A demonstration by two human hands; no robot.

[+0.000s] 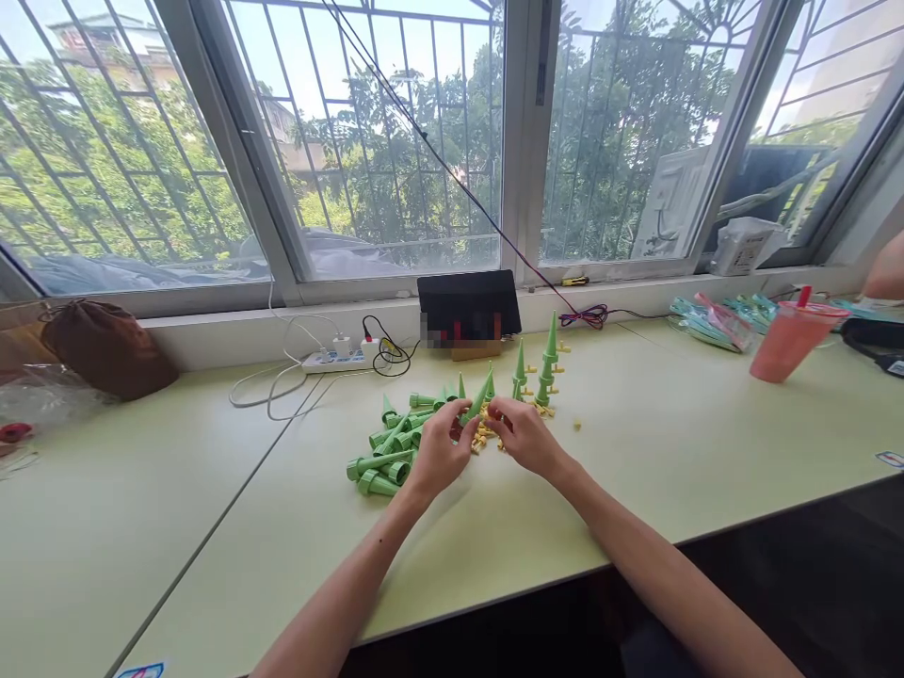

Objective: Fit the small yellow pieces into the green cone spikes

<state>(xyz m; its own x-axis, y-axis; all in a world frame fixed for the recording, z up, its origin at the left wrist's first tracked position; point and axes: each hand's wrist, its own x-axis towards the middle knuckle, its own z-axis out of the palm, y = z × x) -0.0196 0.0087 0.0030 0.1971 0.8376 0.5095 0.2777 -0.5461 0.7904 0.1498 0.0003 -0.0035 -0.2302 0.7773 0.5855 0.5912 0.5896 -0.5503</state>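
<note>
My left hand is closed round a green cone, its tip pointing up and to the right. Close beside it, my right hand has its fingers pinched at the cone's side; what they hold is too hidden to make out. Small yellow pieces lie in a heap beneath and between both hands. To the left is a pile of loose green cones. Green cones with yellow side pieces stand stacked upright behind my right hand, with a shorter stack next to them.
A tablet leans by the window behind the cones. A power strip with cables and a brown bag are at the left. On the right are a red cup, plastic packets and part of another person's arm.
</note>
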